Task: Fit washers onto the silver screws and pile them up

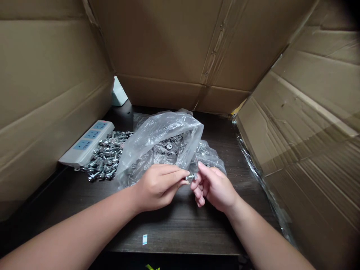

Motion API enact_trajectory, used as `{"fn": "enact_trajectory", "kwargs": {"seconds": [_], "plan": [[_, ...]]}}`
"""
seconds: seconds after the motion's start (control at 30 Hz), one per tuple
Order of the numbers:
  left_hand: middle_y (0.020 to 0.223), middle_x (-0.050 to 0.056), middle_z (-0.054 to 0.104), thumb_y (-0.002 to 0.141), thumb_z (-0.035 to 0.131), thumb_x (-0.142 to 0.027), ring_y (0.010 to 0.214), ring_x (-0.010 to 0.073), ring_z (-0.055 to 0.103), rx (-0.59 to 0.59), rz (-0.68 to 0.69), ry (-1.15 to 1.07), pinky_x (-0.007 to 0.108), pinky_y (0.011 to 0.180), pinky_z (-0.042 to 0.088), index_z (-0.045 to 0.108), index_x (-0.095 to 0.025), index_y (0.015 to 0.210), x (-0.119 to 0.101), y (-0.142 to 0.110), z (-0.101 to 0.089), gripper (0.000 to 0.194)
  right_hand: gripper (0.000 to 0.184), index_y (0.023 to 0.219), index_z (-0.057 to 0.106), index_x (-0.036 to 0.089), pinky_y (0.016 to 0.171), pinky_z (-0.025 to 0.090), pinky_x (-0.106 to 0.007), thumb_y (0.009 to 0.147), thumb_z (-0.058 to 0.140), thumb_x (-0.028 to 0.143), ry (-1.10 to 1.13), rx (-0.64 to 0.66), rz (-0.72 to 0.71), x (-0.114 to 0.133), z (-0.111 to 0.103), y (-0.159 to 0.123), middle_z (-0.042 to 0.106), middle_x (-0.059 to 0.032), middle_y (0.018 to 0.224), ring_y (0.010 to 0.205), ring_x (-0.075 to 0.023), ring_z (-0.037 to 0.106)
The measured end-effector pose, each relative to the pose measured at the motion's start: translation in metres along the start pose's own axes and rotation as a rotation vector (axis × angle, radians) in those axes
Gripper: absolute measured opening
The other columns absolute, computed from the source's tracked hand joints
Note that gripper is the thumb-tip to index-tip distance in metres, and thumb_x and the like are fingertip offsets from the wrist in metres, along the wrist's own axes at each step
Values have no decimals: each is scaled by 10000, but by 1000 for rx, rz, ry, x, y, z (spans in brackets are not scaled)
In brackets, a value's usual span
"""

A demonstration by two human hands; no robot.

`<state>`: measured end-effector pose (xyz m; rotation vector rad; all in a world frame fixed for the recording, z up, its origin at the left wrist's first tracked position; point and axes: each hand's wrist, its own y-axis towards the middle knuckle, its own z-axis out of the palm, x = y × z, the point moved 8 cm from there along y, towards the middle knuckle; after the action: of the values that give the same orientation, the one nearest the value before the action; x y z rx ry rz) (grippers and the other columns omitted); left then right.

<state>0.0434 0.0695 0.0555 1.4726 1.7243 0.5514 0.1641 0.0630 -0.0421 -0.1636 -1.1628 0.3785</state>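
In front of the plastic bag, a small silvery bolt lies level between my two hands. My left hand pinches its left end between thumb and fingers. My right hand is at the bolt's other end, thumb above and curled fingers below, closed about a wider piece that could be a nut or the head. Behind my hands, a clear plastic bag gapes open towards me. Washers and other small dark metal parts show inside it.
A heap of bolts lies on the dark table, left of the bag. Beside it stands a white power strip. Another clear bag with metal parts sits behind my right hand. Cardboard walls enclose the back and both sides.
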Motion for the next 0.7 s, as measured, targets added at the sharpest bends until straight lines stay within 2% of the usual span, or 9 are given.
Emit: {"fn": "enact_trajectory", "kwargs": {"seconds": [0.1,0.23,0.33,0.4,0.57,0.63,0.7], "plan": [[714,69,650,840,574,-68,587,123,581,-23,-15,-8,224,541,489,609,-95,1058,2,-1,-1,223,551,693,645,95,374,443,-213,904,485,579,-73,-30,-103,11,-3,-1,621,-38,538,349,-104,554],[735,65,666,850,557,-73,620,123,609,-55,-58,-10,219,566,506,618,-123,1066,5,-2,-3,230,302,963,650,152,445,484,-215,860,639,435,-98,-30,-252,26,0,-8,647,-7,711,455,-106,619],[717,55,662,858,544,-81,603,114,603,-66,-96,-18,210,560,501,632,-133,1048,7,0,-4,216,321,1065,646,201,481,515,-235,777,752,295,-95,-44,-334,31,-1,-13,667,-8,828,493,-107,633],[712,54,661,855,548,-77,596,112,597,-70,-104,-34,207,554,495,634,-129,1040,7,1,-5,211,296,1025,679,196,468,507,-229,749,775,242,-92,-32,-346,31,-1,-13,671,-10,828,480,-96,615],[744,65,681,855,556,-91,617,122,628,-56,-80,-14,208,567,512,631,-134,1057,5,2,-5,220,197,918,720,152,424,462,-203,746,777,229,-61,-10,-284,26,-1,-10,659,-2,665,431,-74,546],[760,72,691,855,559,-101,636,132,648,-41,-51,16,216,586,529,625,-136,1077,3,1,-4,234,164,828,715,133,403,450,-196,734,784,249,-6,8,-220,22,1,-8,635,7,607,407,-67,517],[767,76,695,853,560,-101,640,136,653,-23,-19,34,221,589,536,621,-133,1089,1,0,-2,245,209,720,689,118,364,431,-192,747,766,310,66,54,-118,15,5,-6,610,10,550,365,-64,485]]}}
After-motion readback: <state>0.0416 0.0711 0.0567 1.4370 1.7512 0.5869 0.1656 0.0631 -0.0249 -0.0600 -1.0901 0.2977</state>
